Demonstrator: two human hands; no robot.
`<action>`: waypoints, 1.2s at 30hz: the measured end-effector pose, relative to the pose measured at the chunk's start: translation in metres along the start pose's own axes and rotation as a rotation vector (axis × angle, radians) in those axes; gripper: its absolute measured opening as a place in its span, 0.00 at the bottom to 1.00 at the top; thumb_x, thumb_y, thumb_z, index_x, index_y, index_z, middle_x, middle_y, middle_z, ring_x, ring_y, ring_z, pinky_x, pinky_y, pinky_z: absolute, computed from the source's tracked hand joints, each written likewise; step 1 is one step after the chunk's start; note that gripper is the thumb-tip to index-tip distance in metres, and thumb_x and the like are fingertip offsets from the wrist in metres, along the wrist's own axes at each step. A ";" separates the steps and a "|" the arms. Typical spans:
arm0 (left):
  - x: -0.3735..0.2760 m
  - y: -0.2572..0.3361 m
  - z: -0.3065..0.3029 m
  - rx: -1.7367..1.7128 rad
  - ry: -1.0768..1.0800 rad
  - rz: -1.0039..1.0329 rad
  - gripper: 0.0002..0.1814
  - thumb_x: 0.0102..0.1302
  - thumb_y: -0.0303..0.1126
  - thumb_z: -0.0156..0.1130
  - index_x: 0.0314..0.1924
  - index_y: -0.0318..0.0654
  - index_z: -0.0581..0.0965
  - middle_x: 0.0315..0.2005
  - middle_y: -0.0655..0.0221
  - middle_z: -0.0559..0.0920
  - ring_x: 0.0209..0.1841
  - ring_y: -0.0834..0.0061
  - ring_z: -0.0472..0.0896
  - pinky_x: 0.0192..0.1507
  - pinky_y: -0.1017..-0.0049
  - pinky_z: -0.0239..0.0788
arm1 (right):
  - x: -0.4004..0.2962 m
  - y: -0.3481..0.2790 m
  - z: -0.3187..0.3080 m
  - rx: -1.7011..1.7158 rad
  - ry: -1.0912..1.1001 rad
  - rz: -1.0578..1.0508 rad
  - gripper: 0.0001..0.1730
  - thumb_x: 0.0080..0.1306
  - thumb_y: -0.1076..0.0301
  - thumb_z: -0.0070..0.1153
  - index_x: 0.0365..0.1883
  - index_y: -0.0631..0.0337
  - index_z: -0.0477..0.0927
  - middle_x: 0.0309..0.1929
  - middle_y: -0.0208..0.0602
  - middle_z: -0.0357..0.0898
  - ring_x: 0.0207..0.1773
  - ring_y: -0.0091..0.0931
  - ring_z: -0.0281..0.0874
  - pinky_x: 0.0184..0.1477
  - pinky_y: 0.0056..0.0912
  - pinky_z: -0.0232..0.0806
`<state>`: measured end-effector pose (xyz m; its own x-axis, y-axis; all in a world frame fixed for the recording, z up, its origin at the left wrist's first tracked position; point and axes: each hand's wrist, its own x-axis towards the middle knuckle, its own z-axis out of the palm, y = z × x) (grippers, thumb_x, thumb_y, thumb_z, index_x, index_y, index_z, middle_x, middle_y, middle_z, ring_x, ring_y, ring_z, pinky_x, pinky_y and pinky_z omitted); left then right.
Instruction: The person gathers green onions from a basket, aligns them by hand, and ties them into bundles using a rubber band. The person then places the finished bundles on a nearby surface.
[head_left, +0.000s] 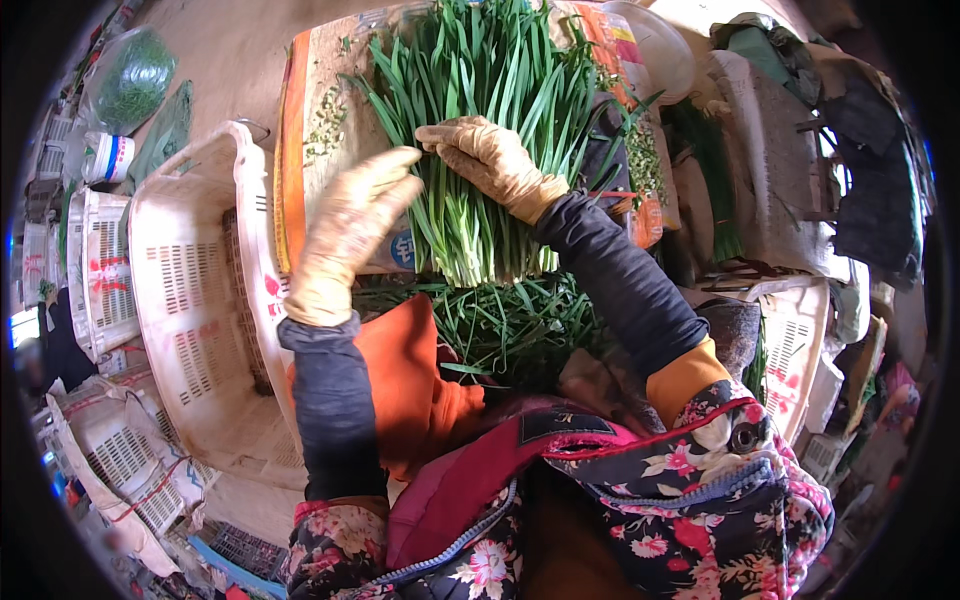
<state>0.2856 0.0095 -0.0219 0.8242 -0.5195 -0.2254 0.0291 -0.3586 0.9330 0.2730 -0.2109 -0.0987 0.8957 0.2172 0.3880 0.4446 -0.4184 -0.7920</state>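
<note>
A broad heap of garlic chives lies in front of me, pale stem ends toward my body and green leaves pointing away. My right hand, in a soiled cream glove, rests across the top of the stems with its fingers pointing left; whether it grips any is hidden. My left hand, gloved alike and slightly blurred, hovers at the heap's left edge with nothing in it, thumb apart from the fingers. Under the chives is a work surface covered with a printed woven sack, orange along its edges.
Loose leaf trimmings are piled below the near edge. A white plastic crate stands at left, another crate at right. More chives lie beside sacking. A bag of greens and a white tub are far left.
</note>
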 end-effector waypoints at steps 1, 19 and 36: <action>-0.002 -0.005 -0.013 0.226 0.136 0.128 0.21 0.67 0.34 0.63 0.59 0.35 0.77 0.47 0.62 0.85 0.49 0.72 0.82 0.53 0.76 0.72 | -0.002 0.002 0.000 0.002 0.003 0.014 0.16 0.72 0.70 0.51 0.57 0.60 0.79 0.49 0.37 0.83 0.54 0.33 0.77 0.60 0.33 0.67; 0.018 -0.102 0.008 -0.368 0.324 -0.269 0.16 0.67 0.32 0.57 0.52 0.34 0.78 0.45 0.61 0.83 0.45 0.68 0.84 0.50 0.70 0.74 | -0.002 0.006 0.006 0.068 0.086 0.035 0.16 0.67 0.78 0.52 0.52 0.59 0.82 0.45 0.39 0.82 0.50 0.34 0.81 0.55 0.32 0.73; 0.026 -0.112 0.019 -0.415 0.437 -0.260 0.09 0.70 0.32 0.58 0.44 0.34 0.80 0.36 0.63 0.85 0.32 0.71 0.84 0.35 0.73 0.79 | -0.002 0.005 0.006 0.063 0.068 0.084 0.16 0.67 0.77 0.53 0.52 0.58 0.82 0.46 0.39 0.82 0.50 0.34 0.80 0.56 0.32 0.73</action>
<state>0.2931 0.0211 -0.1376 0.9121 -0.0621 -0.4053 0.4023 -0.0553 0.9138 0.2735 -0.2078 -0.1065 0.9292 0.1223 0.3487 0.3686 -0.3760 -0.8502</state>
